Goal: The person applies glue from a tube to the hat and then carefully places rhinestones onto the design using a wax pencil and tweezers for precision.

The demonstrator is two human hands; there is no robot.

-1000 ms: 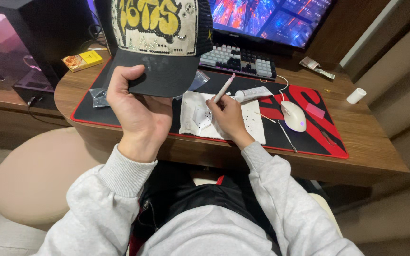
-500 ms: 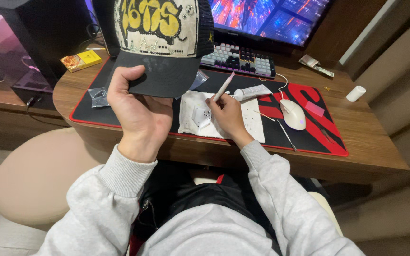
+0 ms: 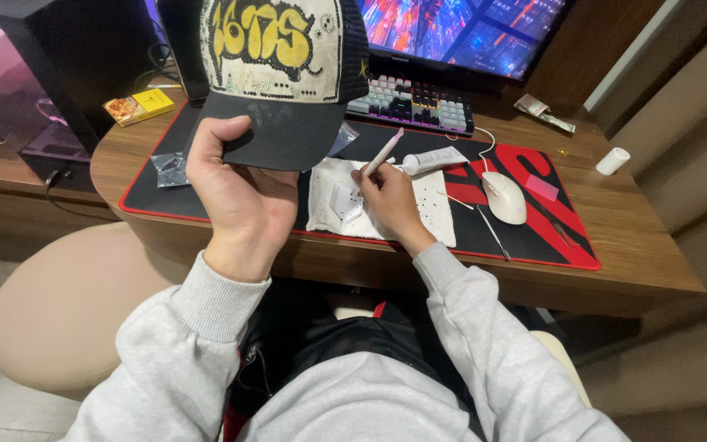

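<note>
Cap (image 3: 284, 74), upper centre: light, soft crown, stiff brim; left hand (image 3: 235, 192) closed on brim. Right hand (image 3: 386, 200) pinches slim applicator pen (image 3: 382, 153).

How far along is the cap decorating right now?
Done: studs already dot the cap front panel. In hand: left hand holds the cap by its brim; right hand works a pen tool over the white cloth. Left: loose studs still lie on the cloth.

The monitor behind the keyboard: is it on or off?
On. The monitor shows a bright picture in blue, red and orange above the keyboard.
</note>
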